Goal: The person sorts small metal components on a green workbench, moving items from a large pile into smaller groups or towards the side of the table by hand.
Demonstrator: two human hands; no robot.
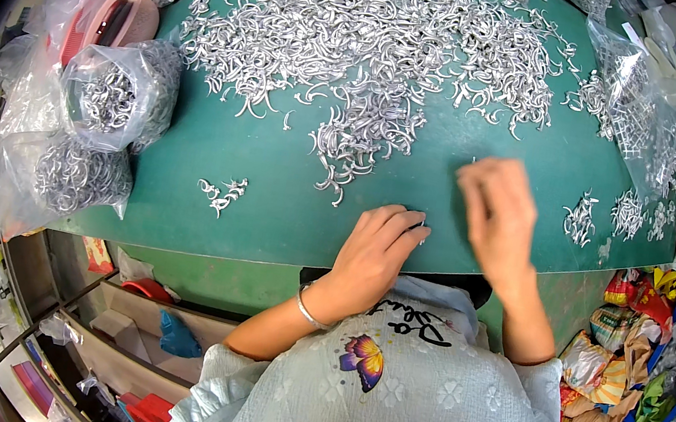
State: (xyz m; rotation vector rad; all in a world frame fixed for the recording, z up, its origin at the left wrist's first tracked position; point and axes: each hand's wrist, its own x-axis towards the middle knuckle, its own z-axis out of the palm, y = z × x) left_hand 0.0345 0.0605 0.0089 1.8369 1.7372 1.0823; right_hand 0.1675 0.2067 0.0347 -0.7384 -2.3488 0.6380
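Observation:
A large heap of small curved silver metal pieces point(380, 36) spreads over the green table point(287, 204), with a tongue of them reaching toward me. Close to the table's front edge, my left hand point(371, 254) is closed, a small silver piece point(423, 221) showing at its fingertips. To its right, my right hand point(500, 212) is raised over the tabletop and smeared by motion. Its fingers look curled, but whether they hold anything is unclear. A few loose metal pieces point(224, 193) lie left of my left hand.
Clear plastic bags of metal pieces point(84, 175) stand at the left edge, beside a pink basket point(136, 19). Small piles point(580, 219) sit at the right, below another plastic bag point(632, 88). Colourful sacks point(606, 361) fill a blue-framed rack right of the table.

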